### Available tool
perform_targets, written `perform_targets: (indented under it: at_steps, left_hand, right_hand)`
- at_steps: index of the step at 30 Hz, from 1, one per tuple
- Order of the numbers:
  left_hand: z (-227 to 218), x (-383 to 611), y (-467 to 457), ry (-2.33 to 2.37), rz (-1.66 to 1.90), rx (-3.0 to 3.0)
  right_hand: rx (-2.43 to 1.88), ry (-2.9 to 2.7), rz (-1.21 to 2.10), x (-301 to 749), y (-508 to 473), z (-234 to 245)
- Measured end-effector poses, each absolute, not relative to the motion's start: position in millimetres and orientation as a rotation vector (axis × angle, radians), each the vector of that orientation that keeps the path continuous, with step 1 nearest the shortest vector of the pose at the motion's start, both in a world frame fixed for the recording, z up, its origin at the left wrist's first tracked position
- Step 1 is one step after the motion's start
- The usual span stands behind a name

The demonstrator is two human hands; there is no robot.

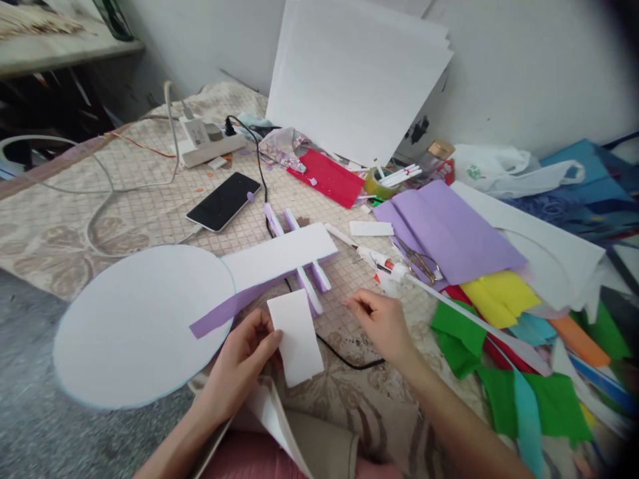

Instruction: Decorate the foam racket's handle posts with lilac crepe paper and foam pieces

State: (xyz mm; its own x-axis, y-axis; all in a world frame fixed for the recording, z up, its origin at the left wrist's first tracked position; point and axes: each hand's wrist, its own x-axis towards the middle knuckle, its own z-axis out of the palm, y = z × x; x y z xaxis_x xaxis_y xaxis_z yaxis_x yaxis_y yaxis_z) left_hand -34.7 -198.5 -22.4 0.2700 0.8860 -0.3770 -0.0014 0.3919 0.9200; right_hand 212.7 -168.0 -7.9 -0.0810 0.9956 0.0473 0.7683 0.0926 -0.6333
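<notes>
Your left hand [249,349] is reaching in from the near edge of the table [164,213], its thumb lying on the face of a white card [299,342] and its other fingers curling behind; together they are clamping the card by its left margin. The card is tilting above the near edge, just beside the crossed pieces [310,291] under a white handle [279,253]. Your right hand [382,322] is hovering to the right of the card and apart from it, the forearm slanting up from the lower right, the fingers curling inward, thumb and forefinger meeting at the tips; whether anything fine is sitting between them is escaping view. A white oval board [140,319], joining the handle, is overhanging the near edge toward the table's left corner and concealing a stretch of it. A purple strip [219,313] is running along the handle's near side and overlapping the board.

The card is hiding the ends of your left fingers, and the handle is covering part of a black cord [349,364]. Both forearms are running out of view at the bottom. Toward the table's right edge, paper scraps [539,402] are overlapping, blurring and darkening.
</notes>
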Motion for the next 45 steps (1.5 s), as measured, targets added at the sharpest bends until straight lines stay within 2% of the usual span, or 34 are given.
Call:
perform_targets:
  at_steps: [6, 9, 13, 20, 26, 31, 36, 42, 45]
  left_hand:
    - [-18.2, -33.7, -195.9, 1.198, 0.784, 1.013]
    - [-15.3, -32.0, -194.2, 1.217, 0.794, 1.013]
    - [-12.0, -29.8, -192.4, 1.219, 0.808, 1.005]
    - [-11.8, -25.5, -187.5, 1.232, 0.819, 1.022]
    - [-6.6, -24.4, -183.7, 1.268, 0.845, 1.062]
    - [-5.0, -23.7, -180.8, 1.287, 0.839, 1.066]
    - [-1.9, -24.6, -179.1, 1.320, 0.840, 1.086]
    - [2.4, -21.1, -175.9, 1.364, 0.818, 1.082]
    - [3.8, -17.4, -175.0, 1.377, 0.817, 1.087]
  right_hand:
    - [-1.600, -1.614, 1.181, 214.3, -169.4, -15.3]
    - [-1.546, -1.534, 1.260, 215.1, -170.3, -17.1]
    - [-1.540, -1.584, 1.140, 217.0, -171.4, -19.3]
    - [-1.468, -1.973, 0.591, 223.8, -173.7, -21.4]
    - [-1.614, -2.032, 0.645, 228.3, -175.8, -20.2]
    - [-1.549, -1.969, 0.802, 229.1, -178.4, -21.5]
    - [-1.560, -1.913, 0.724, 233.5, -179.7, -23.5]
    - [-1.467, -1.612, 1.337, 239.4, -182.4, -18.2]
    - [-1.477, -1.509, 1.397, 239.8, -182.1, -16.7]
